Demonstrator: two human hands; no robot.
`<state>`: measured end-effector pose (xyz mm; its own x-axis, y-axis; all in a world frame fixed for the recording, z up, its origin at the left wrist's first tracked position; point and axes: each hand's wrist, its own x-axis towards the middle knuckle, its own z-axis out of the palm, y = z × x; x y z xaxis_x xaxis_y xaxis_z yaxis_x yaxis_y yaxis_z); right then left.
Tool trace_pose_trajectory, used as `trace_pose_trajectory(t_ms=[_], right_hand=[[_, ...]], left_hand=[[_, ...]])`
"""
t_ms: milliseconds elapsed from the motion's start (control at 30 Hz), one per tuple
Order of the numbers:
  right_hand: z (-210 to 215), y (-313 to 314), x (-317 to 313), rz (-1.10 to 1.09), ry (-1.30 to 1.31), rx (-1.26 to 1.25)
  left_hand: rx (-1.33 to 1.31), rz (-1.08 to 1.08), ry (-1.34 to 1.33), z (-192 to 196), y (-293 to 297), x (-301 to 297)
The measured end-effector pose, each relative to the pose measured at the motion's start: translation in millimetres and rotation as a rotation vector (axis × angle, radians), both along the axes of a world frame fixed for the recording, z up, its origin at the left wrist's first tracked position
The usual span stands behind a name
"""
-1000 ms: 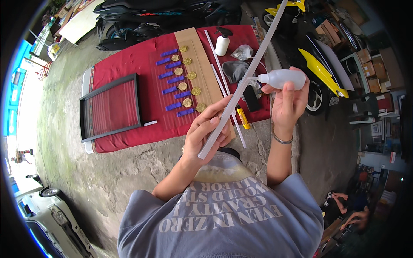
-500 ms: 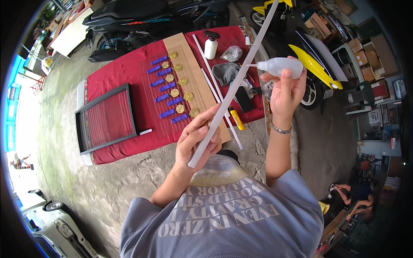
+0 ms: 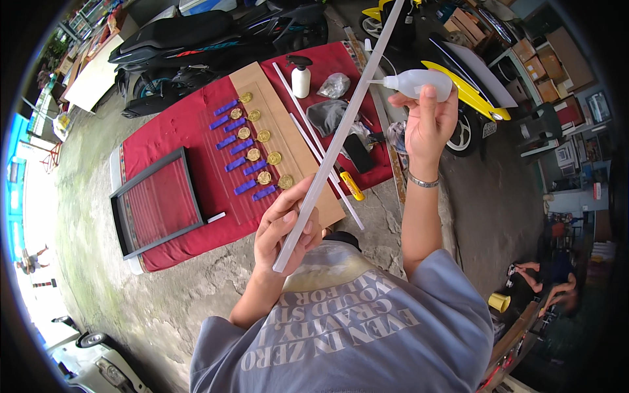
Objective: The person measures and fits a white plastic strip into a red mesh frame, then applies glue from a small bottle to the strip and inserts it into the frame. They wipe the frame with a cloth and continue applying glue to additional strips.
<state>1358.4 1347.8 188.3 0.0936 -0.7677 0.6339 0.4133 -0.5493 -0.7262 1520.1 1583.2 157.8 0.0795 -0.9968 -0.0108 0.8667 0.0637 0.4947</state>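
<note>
A long, pale translucent strip [image 3: 341, 134] slants across the view, held near its lower end by the closed fingers of my left hand [image 3: 285, 226]. My right hand [image 3: 429, 118] grips a small white squeeze bottle [image 3: 424, 84] lying sideways, its thin nozzle pointing left at the strip's edge. Whether the nozzle tip touches the strip, I cannot tell. Beyond the hands, several gold medals [image 3: 263, 135] with purple ribbons lie in rows on a clear sheet over a brown board [image 3: 314, 190]. A dark rectangular frame [image 3: 194, 187] rests at the table's left.
The table wears a red cloth [image 3: 151, 144]. On it are a white spray bottle [image 3: 301, 82], a plastic bag [image 3: 334, 86], grey cloth [image 3: 325, 118], a phone [image 3: 357, 154], a yellow tube [image 3: 352, 186] and white strips [image 3: 297, 105]. Motorcycles [image 3: 177, 52] stand behind; a person [image 3: 550, 275] is at right.
The bottle's nozzle has shifted along the strip, farther from my left hand. Both grips stay the same. The whole view has turned a little, moving the table's near side lower.
</note>
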Motion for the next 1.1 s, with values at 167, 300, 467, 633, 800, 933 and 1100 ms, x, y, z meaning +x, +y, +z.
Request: trace_pose_trajectory(t_ms=[167,300,467,633,800,933,1100], right_hand=[[-1.2,-10.5,-2.5,-0.02,-0.016,-0.028],[3.2,-16.9,-4.3,-0.042,-0.005,-0.035],[3.4,-30.3,-9.5,-0.082,-0.011,-0.048],[4.5,-39.2,-14.0,-0.092,-0.023,-0.061],[7.7,-52.0,-18.6,-0.113,-0.042,-0.08],[9.3,-61.3,-21.5,-0.128,-0.058,-0.071],[9.1,-74.8,-26.3,-0.151,-0.067,-0.074]], left_hand=[[-0.036,-0.017,-0.007,-3.2,-0.7,0.5],[-0.033,-0.028,-0.015,-2.5,0.7,1.5],[-0.044,-0.032,-0.029,-2.6,1.8,1.1],[-0.054,-0.034,-0.025,-3.5,2.8,0.4],[-0.055,-0.05,-0.019,-2.7,3.6,0.5],[-0.05,-0.054,-0.014,-3.5,4.5,-0.4],[-0.066,-0.061,-0.027,-4.1,5.7,-0.3]])
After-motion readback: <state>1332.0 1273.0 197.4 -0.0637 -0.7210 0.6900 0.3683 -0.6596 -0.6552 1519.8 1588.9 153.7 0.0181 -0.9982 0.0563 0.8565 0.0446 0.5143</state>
